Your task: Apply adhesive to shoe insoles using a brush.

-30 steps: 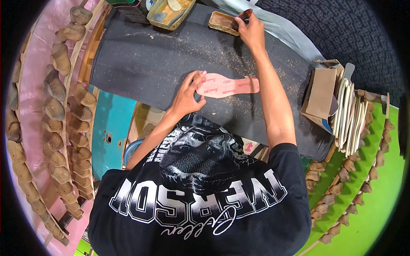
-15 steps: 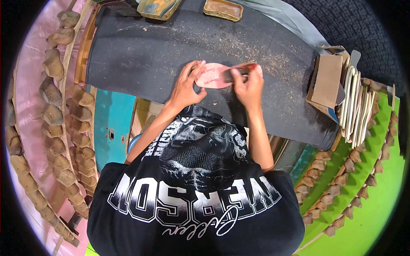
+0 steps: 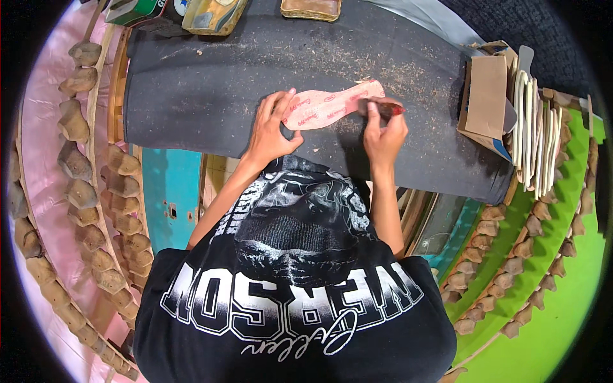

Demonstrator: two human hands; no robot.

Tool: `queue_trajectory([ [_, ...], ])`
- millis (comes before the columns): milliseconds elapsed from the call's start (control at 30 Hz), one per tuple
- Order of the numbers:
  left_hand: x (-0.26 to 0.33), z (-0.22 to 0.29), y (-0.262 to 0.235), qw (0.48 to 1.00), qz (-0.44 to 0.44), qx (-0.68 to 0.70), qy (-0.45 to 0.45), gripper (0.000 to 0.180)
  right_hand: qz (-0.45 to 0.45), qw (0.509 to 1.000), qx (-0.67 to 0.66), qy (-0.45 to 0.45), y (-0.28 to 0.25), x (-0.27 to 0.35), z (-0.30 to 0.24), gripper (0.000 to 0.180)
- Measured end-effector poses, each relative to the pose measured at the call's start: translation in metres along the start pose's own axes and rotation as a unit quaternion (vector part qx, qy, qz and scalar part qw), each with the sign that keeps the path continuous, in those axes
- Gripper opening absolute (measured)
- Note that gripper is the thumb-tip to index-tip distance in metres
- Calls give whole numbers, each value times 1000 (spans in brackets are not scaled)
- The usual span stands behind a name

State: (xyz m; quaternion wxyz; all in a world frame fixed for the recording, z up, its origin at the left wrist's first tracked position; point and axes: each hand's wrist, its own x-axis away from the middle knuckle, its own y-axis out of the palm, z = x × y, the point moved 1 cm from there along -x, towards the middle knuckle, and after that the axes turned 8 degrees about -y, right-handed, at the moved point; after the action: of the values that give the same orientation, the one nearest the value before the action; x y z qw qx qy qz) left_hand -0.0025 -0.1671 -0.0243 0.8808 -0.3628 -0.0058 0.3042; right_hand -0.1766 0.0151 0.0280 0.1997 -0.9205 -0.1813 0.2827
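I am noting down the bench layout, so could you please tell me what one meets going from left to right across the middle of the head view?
Rows of brown shoe lasts → left hand → pink insole → right hand holding a small red-tipped tool → open cardboard box → stack of pale insoles.

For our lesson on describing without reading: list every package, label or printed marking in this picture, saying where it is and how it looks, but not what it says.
Cardboard box: right end of the dark worktop, brown, open, flaps up.
Green tin: top left edge, green with a light label.
Pink insole: mid-worktop, sole-shaped, small red printed marks; left hand pins it, right hand holds a red-tipped brush on it.
Black shirt: lower centre, large white lettering and a grey graphic.
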Motion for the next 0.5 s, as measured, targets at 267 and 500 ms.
queue_trajectory([
  [267,2,-9,5,1000,11,20,-8,97,-176,972,-134,81,17,28,-25,22],
  [500,-1,-3,4,1000,9,13,-6,98,35,998,46,31,-25,-28,25,10],
])
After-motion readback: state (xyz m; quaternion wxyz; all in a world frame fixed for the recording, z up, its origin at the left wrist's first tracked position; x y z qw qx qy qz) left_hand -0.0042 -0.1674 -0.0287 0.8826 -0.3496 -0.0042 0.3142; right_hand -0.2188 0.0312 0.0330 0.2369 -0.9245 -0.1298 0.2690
